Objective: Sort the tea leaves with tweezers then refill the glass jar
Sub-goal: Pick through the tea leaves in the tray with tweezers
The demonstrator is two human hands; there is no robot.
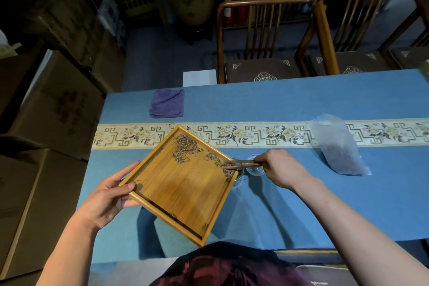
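So the bamboo tray [183, 190] was held tilted by the left hand [109, 195], thumb curled over its near-left rim, with its right corner dipped over the glass jar [239, 175]. The wooden tweezers [241, 165] were pinched in the right hand [283, 167], their long axis lying roughly left-right, tips pointed left into the tea leaves [185, 150] bunched at that corner. The jar sat right under the tips, mostly hidden by the tray, so the right hand was the nearer one. Leaves probably needed raking rightward and down. A glass lid [255, 169] sat just beside the jar.
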